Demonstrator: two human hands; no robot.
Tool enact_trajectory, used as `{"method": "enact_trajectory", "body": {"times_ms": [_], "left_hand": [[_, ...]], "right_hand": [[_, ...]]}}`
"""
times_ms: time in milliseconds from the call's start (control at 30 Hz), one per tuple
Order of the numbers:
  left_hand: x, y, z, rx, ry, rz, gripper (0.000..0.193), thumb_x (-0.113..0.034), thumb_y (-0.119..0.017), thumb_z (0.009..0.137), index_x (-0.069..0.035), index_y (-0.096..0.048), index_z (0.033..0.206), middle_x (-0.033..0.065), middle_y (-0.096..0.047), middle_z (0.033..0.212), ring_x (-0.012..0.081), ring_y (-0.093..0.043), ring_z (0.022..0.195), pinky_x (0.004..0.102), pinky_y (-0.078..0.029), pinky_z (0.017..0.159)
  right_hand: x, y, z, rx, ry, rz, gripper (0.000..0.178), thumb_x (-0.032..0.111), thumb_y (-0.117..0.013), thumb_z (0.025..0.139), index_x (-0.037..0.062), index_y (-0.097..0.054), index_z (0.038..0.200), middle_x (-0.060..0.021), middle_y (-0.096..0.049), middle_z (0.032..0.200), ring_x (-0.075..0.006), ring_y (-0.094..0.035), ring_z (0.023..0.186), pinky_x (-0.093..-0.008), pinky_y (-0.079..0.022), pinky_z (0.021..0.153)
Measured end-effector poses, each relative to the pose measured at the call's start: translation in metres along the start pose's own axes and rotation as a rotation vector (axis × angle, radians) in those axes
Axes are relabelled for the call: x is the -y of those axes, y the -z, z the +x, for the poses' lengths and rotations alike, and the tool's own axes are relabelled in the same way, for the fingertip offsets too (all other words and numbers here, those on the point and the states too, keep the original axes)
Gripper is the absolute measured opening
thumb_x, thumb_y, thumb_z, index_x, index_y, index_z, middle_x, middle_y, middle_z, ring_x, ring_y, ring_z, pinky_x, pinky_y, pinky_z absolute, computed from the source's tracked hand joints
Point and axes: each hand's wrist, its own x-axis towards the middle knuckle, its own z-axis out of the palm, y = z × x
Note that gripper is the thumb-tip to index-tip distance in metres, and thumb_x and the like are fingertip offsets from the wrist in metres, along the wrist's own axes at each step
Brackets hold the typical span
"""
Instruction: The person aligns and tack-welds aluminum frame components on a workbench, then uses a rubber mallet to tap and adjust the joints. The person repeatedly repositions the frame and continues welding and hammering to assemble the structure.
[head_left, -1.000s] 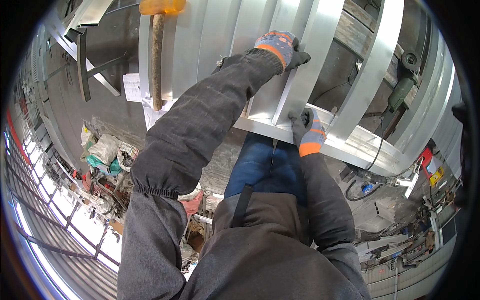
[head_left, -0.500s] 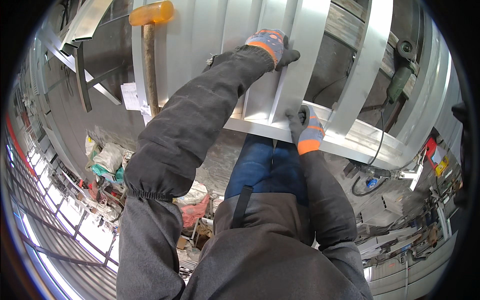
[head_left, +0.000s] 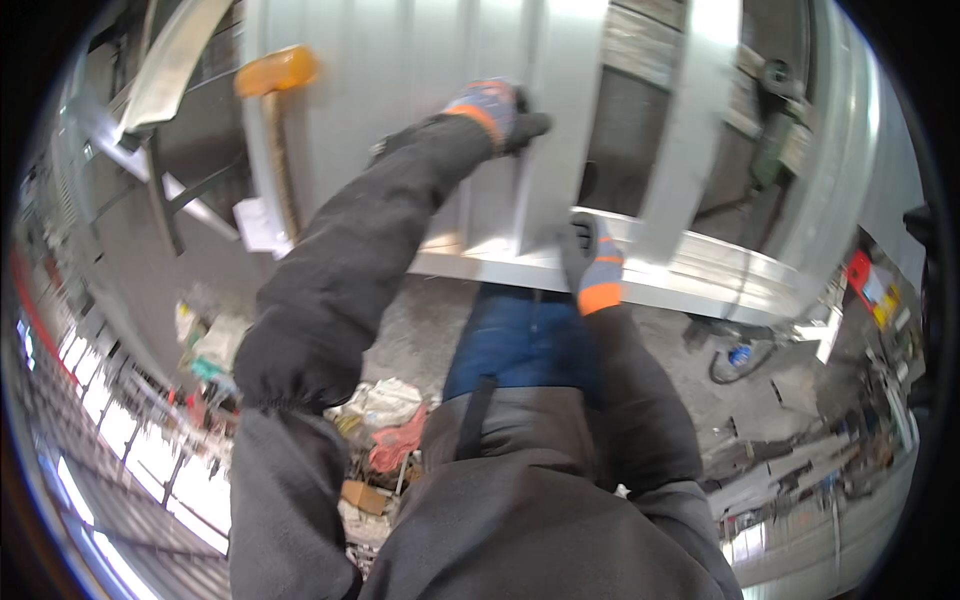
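At upper centre, I see the metal bar running near-vertically, the left hand at its left edge, the right hand by its lower end; I can't tell whether either grips it.

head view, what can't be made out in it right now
In the head view:
Grey-and-orange gloved left hand: blurred and turned away, so its grip is unclear.
Grey-and-orange gloved right hand: its own back hides some fingers.
Wide silver metal strip by the left hand: far end cut off by the top edge.
White paper sheet: blur hides any marks.
Green angle grinder: too blurred to tell whether its disc turns.
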Motion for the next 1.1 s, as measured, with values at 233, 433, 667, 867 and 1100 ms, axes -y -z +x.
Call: {"method": "enact_trajectory", "body": {"times_ms": [233,433,667,867,1100], "left_hand": [[-0.006,-0.004,0.005,0.022,0.015,-0.197,0.035,-0.036,-0.071,0.09,-0.002,-0.064,0.083,0.0086,-0.067,0.065,0.0158,-0.062,0.05,0.0312,-0.048,0.046],[-0.007,-0.007,0.001,0.002,0.16,-0.305,0.031,-0.033,-0.072,0.089,-0.005,-0.059,0.083,0.0057,-0.066,0.068,0.0145,-0.065,0.053,0.0291,-0.049,0.045],[-0.009,-0.004,0.0,0.006,0.139,-0.173,0.03,-0.031,-0.07,0.093,-0.002,-0.063,0.087,0.0049,-0.066,0.068,0.0129,-0.062,0.055,0.03,-0.05,0.052],[-0.018,-0.001,-0.01,-0.001,0.139,-0.2,0.034,-0.035,-0.073,0.092,-0.004,-0.062,0.084,0.0045,-0.065,0.069,0.0121,-0.061,0.059,0.0301,-0.05,0.055],[-0.024,0.002,-0.013,0.011,0.198,-0.173,0.033,-0.039,-0.072,0.089,-0.006,-0.065,0.085,0.0049,-0.07,0.075,0.0122,-0.067,0.061,0.0279,-0.054,0.056]], "right_hand": [[-0.056,0.176,-0.053,-0.506,0.065,-0.104,0.034,0.01,-0.072,0.093,0.0017,-0.063,0.125,-0.0125,-0.071,0.109,-0.0185,-0.067,0.101,-0.0316,-0.054,0.085],[-0.146,0.444,-0.025,-1.207,-0.283,-0.49,0.045,0.023,-0.075,0.091,-0.0034,-0.06,0.124,-0.0121,-0.07,0.099,-0.0196,-0.064,0.083,-0.0347,-0.052,0.075],[-0.214,0.552,0.004,-0.677,-0.31,0.198,0.059,0.04,-0.076,0.086,-0.0075,-0.061,0.117,-0.0166,-0.066,0.103,-0.0282,-0.064,0.088,-0.0395,-0.051,0.076],[-0.153,0.517,-0.037,-0.642,-0.18,0.765,0.021,0.027,-0.06,0.1,0.0092,-0.052,0.109,-0.009,-0.047,0.094,-0.0216,-0.047,0.08,-0.0383,-0.041,0.067],[0.025,0.531,-0.044,-0.044,0.073,0.7,0.045,0.027,-0.055,0.105,0.0067,-0.046,0.144,-0.0168,-0.06,0.13,-0.0232,-0.067,0.101,-0.0347,-0.058,0.079]]}}
